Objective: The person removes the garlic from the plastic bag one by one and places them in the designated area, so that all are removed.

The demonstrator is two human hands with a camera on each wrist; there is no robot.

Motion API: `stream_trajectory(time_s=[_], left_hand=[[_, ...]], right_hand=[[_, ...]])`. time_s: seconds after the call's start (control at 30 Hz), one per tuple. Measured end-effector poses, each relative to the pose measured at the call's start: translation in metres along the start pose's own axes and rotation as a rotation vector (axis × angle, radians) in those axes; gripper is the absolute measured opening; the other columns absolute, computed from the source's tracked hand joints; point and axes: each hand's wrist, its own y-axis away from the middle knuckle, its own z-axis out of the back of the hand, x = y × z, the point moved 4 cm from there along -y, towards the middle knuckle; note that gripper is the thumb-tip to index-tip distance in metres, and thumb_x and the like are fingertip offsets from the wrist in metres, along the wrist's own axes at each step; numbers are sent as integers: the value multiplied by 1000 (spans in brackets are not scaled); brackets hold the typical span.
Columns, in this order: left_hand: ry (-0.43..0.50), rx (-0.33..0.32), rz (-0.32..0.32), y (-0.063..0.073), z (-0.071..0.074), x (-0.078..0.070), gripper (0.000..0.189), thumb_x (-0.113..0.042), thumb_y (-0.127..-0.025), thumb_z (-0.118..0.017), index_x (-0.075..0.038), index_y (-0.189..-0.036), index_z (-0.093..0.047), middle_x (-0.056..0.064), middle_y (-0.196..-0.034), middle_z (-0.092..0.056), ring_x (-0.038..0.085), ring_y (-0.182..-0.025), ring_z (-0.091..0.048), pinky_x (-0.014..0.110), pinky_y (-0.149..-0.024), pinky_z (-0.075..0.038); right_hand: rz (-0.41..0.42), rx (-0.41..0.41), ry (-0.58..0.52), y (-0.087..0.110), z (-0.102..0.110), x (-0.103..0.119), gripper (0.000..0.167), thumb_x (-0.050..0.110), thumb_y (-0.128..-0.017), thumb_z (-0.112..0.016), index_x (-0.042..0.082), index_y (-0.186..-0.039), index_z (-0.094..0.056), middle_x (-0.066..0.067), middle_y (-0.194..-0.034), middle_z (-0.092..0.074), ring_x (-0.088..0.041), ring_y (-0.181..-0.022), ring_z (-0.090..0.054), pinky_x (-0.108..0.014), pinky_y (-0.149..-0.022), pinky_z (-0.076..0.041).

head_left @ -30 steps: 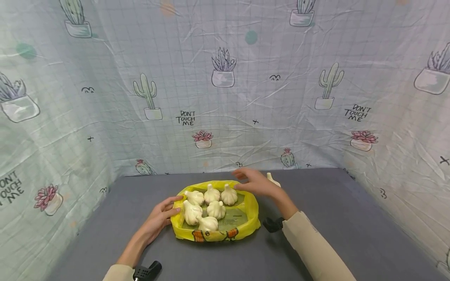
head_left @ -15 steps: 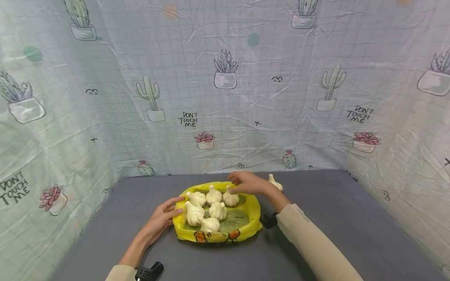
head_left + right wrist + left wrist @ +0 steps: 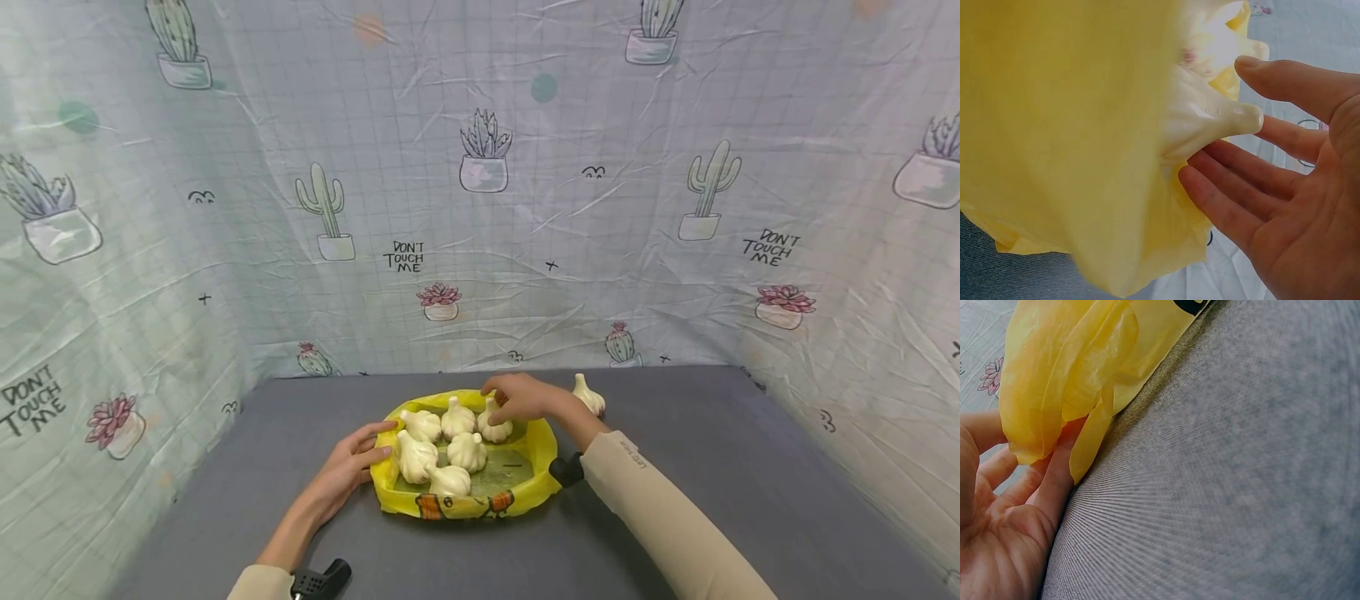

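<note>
A yellow plastic bag (image 3: 536,492), its mouth spread wide, stands on the grey table and holds several white garlic bulbs (image 3: 467,452). My left hand (image 3: 348,462) rests against the bag's left side, fingers fairly straight, fingertips at the rim. In the left wrist view, some fingers go behind the yellow film. At the back right rim, my right hand (image 3: 525,398) reaches round one garlic bulb (image 3: 1210,122). Its fingers lie behind and beside the bulb, and its thumb (image 3: 1250,62) stands apart from the stem. Beyond the right wrist, another garlic bulb (image 3: 590,397) sits outside the bag, partly hidden.
The grey table (image 3: 225,500) extends around the bag. A pale curtain (image 3: 555,208) printed with cacti hangs behind it and along both sides. Black wrist cameras (image 3: 322,579) are strapped to both wrists.
My right hand has moved left and lower, over the bulb at the bag's back right. The bulb outside the bag shows more. My left hand has stayed at the rim.
</note>
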Motion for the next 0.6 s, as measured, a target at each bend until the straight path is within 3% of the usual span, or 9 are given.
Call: stream_trajectory(time_s=[0.27, 0.6], left_hand=[[-8, -6, -15, -2, 1, 0, 63, -32, -103, -64, -10, -157, -40, 22, -161, -43, 21, -126, -63, 39, -98, -58], [-1, -28, 6, -3, 2, 3, 61, -31, -103, -65, -11, -156, -43, 20, -161, -44, 26, -130, -61, 41, -98, -58]], right_hand=[[-19, 20, 67, -3, -1, 3, 48, 18, -96, -74, 9, -141, -59, -14, -135, -66, -31, -125, -62, -44, -97, -56], [-11, 41, 150, -7, -5, 3, 44, 15, -94, -76, 8, -136, -65, -10, -120, -71, -24, -107, -66, -39, -89, -57]])
